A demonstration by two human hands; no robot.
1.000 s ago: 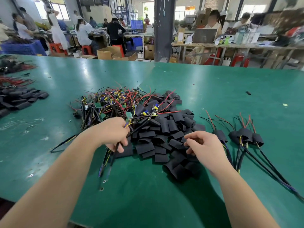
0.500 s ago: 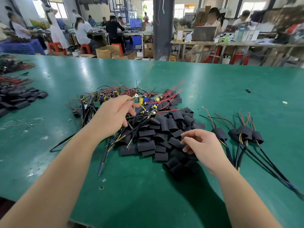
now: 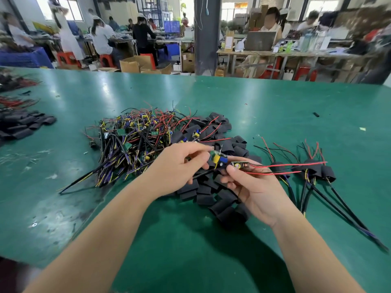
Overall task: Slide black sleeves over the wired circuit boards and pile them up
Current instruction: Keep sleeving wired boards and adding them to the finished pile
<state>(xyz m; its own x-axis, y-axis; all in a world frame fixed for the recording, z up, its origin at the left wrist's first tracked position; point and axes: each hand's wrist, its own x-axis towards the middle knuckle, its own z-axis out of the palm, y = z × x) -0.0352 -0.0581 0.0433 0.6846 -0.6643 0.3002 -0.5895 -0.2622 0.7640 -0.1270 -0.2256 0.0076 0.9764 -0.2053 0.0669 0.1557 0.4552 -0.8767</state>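
Both hands hold one wired circuit board (image 3: 220, 159) above the heap of loose black sleeves (image 3: 215, 191). My left hand (image 3: 182, 168) pinches the board's left end, with its yellow and blue parts showing. My right hand (image 3: 251, 187) pinches the right end, where two red wires (image 3: 281, 169) trail off to the right. Whether the right hand also holds a sleeve I cannot tell. A tangle of unsleeved wired boards (image 3: 137, 140) lies to the left of the sleeves. Several sleeved boards (image 3: 313, 172) lie piled at the right.
The green table (image 3: 190, 240) runs wide around the work. Another heap of black sleeves (image 3: 23, 125) and red-wired parts sits at the far left edge. A small black bit (image 3: 315, 114) lies at the back right. People work at benches behind the table.
My left hand pulled a board out of the tangle and brought it right. My right hand left the sleeve heap, rose and took hold of the board's other end.
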